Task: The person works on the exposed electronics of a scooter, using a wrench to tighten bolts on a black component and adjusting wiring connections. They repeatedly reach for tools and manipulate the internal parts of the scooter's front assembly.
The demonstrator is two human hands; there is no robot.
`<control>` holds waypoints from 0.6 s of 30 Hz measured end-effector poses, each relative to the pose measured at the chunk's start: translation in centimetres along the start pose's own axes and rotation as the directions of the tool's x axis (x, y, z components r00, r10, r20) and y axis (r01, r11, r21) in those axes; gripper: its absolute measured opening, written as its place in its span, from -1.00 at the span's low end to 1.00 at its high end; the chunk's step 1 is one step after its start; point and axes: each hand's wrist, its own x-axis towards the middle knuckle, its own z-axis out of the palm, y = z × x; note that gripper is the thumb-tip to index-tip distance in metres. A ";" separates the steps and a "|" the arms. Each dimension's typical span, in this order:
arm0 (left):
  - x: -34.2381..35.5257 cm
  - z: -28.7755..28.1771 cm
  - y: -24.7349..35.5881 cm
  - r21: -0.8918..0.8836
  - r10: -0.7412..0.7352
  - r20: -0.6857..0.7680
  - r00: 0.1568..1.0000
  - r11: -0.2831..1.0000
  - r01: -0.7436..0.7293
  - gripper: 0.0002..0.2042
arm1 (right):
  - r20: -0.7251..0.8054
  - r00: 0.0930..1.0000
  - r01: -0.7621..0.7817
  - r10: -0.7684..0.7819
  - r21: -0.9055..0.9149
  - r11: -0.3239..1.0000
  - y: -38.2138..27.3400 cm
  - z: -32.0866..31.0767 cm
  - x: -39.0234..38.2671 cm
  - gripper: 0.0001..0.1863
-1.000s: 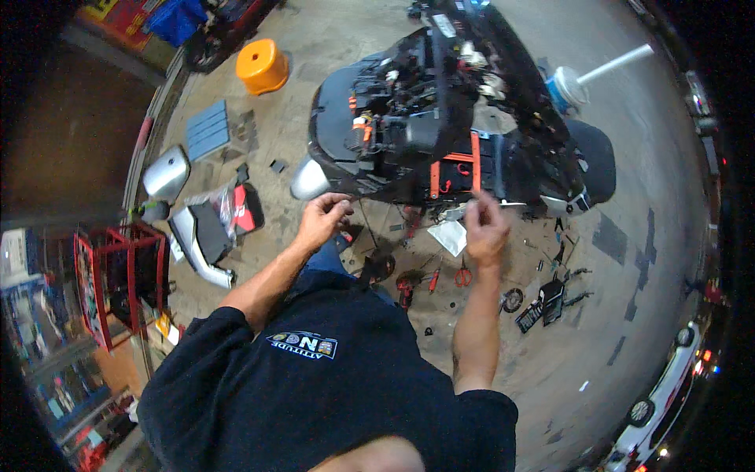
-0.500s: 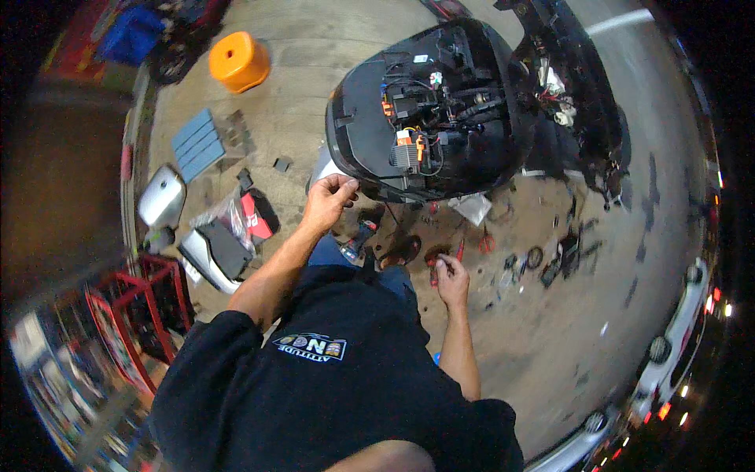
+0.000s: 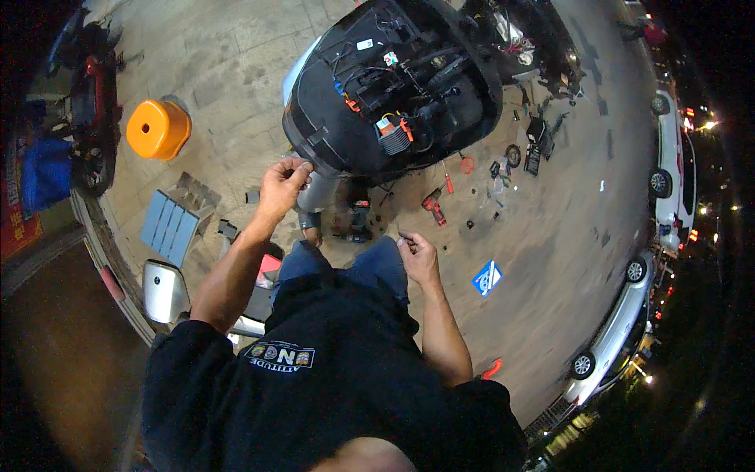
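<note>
Head view: black vehicle body [image 3: 393,98], wiring exposed, directly ahead of the person. Left hand [image 3: 283,189] at its near-left edge, thumb and fingers pinched together; contact or hold cannot be told. Placement suits working that rim, in my judgement. Right hand [image 3: 419,258] beside the right knee, fingers curled, perhaps around something thin; cannot tell. Red drill [image 3: 434,208] and screwdriver [image 3: 448,182] on the floor [image 3: 543,315], presumably left there for easy reach.
</note>
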 end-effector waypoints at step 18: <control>-7.5 -3.0 -8.5 0.120 -0.297 0.017 0.955 0.949 0.293 -0.83 | 0.094 0.983 -0.159 0.158 -0.002 0.987 9.9 6.9 -6.8 -0.71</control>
